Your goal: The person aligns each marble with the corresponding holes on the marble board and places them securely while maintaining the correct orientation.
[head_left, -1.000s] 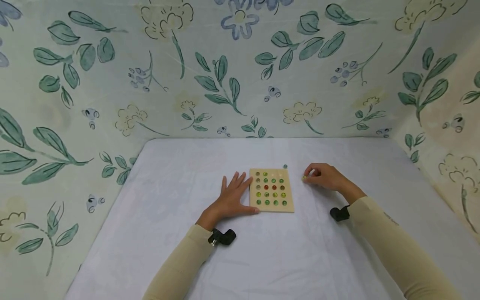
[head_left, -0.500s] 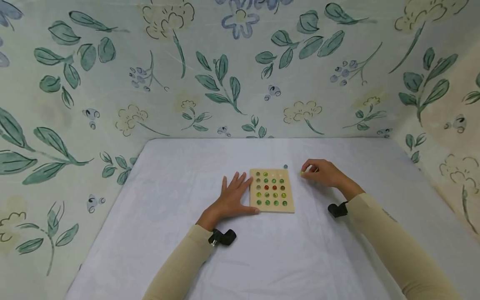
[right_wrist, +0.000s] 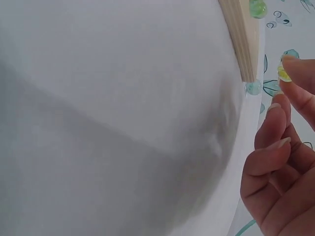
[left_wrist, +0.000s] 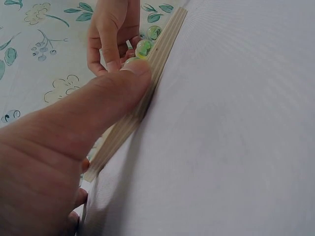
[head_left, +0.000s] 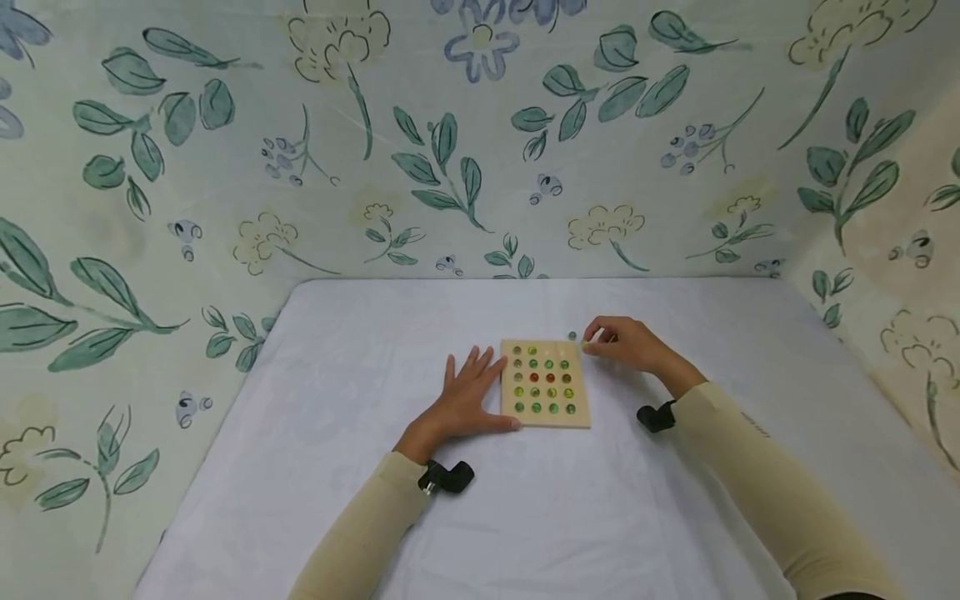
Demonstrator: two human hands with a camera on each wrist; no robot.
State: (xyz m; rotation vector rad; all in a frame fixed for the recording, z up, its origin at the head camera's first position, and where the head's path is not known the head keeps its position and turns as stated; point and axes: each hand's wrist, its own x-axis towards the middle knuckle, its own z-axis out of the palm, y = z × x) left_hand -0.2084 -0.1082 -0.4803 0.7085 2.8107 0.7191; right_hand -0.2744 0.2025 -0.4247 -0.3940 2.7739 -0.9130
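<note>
A square wooden board (head_left: 545, 418) lies on the white cloth, with rows of green, yellow-green, red and brownish marbles set in its hollows. My left hand (head_left: 467, 403) rests against its left side, fingers spread, thumb along the near edge; the left wrist view shows the thumb (left_wrist: 123, 86) at the board's rim. Between thumb and index finger my right hand (head_left: 628, 343) pinches a yellow marble (right_wrist: 284, 74), held just off the board's far right corner. In the board's far row, the hollows at the right hold no marble.
A loose teal marble (head_left: 572, 336) sits on the white cloth (head_left: 360, 350) just beyond the board's far right corner, close to the right fingertips. Behind the table hangs a floral fabric wall (head_left: 480, 167). Black cameras are strapped on both wrists.
My right hand has moved left with the yellow marble, from the cloth at the right to beside the board's far right corner. The left hand keeps its place on the board.
</note>
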